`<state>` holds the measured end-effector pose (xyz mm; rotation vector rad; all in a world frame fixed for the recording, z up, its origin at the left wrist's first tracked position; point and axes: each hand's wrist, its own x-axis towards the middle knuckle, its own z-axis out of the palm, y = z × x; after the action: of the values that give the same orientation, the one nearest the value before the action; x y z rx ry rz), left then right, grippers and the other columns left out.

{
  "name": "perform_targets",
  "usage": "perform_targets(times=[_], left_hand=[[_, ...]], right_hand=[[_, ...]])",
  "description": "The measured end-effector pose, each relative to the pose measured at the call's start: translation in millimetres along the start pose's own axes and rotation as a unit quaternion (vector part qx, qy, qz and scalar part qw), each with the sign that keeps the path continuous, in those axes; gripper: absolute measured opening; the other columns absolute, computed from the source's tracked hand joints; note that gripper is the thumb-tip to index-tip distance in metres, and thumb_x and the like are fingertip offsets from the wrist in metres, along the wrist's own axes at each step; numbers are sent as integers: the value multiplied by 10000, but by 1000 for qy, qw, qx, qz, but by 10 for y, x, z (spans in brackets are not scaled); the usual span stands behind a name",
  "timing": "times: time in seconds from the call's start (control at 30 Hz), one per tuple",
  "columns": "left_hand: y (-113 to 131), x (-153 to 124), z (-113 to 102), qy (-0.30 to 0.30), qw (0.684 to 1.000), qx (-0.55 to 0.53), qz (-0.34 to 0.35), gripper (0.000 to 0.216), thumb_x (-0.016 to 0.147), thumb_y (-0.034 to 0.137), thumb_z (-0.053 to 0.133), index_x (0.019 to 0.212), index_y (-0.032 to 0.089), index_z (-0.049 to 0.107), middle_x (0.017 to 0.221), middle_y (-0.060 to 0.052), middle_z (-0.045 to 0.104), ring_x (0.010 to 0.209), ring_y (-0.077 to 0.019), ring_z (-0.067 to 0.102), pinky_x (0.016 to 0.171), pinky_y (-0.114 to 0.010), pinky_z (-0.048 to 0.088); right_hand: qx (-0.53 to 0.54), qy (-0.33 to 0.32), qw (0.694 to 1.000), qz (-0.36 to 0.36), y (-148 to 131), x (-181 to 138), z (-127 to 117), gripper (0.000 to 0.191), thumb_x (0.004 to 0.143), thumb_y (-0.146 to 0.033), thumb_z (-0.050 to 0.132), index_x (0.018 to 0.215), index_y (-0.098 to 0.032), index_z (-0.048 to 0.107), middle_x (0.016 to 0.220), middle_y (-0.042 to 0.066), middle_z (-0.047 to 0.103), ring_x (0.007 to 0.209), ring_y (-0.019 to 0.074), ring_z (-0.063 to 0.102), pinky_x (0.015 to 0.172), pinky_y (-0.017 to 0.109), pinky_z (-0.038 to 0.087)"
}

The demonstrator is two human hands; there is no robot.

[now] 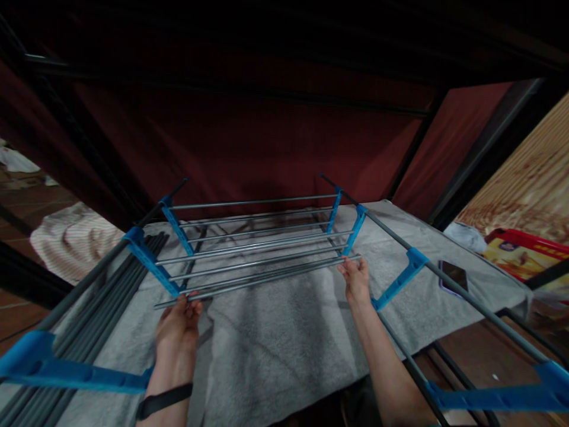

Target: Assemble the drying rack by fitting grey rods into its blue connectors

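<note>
A metal rack frame with grey rods (pixel 253 249) and blue plastic connectors (pixel 151 264) stands over a grey towel (pixel 275 332). My left hand (pixel 178 323) is closed in a pinch on the left end of the nearest loose grey rod (pixel 258 279). My right hand (pixel 355 279) grips the same rod's right end, close to a blue connector (pixel 353 231). The rod lies level, just in front of the rack's other cross rods.
A bundle of spare dark rods (pixel 102 302) lies at the left on the towel. A phone (pixel 453 276) rests on the towel at right. A red box (pixel 524 252) sits by a wooden panel. Dark red fabric walls stand behind. Striped cloth (pixel 71 237) lies left.
</note>
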<state>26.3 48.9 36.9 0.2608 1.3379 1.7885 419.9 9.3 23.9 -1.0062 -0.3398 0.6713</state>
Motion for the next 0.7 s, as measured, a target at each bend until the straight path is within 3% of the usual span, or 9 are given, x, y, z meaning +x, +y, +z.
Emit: perform_targets(times=[0.1,0.17,0.27,0.4,0.57,0.7], left_hand=[[8,-156,83,-7,999,-9,-41,192,808,27,609,691,150,519,656,-22,659,533,-100,605,534,-196,503],[-16,-258,126,-28,999,-7,-23,160,807,56,634,709,150,549,666,-20,669,566,-101,631,543,-181,500],[-81,-394,178,-98,995,-8,19,93,789,150,696,782,152,604,721,-31,699,619,-107,658,569,-179,503],[-144,-541,259,-173,983,-12,57,271,719,318,789,855,161,616,815,-59,726,658,-122,662,594,-205,502],[-102,-736,345,-219,972,-12,90,315,727,385,785,888,175,614,820,-56,708,688,-128,640,623,-225,496],[-56,-850,363,-253,962,-15,98,277,765,387,757,886,183,613,830,-49,697,704,-130,629,637,-235,490]], right_hand=[[-4,13,999,29,37,6,-35,762,647,-246,767,1299,-283,374,805,-90,660,705,107,643,716,261,578],[-5,19,998,56,64,14,-73,757,665,-207,733,1306,-308,343,805,-101,666,664,93,634,705,250,578],[4,45,994,98,114,51,-144,654,663,-132,692,1208,-318,380,799,-112,665,603,76,614,678,245,580],[-16,58,989,133,191,127,-220,429,645,-87,659,969,-264,439,779,-95,657,594,84,631,682,292,594],[-69,67,977,191,227,170,-298,234,649,-65,556,797,-223,470,710,-68,612,566,94,620,646,293,610],[-86,70,972,207,240,161,-343,169,673,-104,548,775,-231,501,718,-41,590,596,115,640,675,326,627]])
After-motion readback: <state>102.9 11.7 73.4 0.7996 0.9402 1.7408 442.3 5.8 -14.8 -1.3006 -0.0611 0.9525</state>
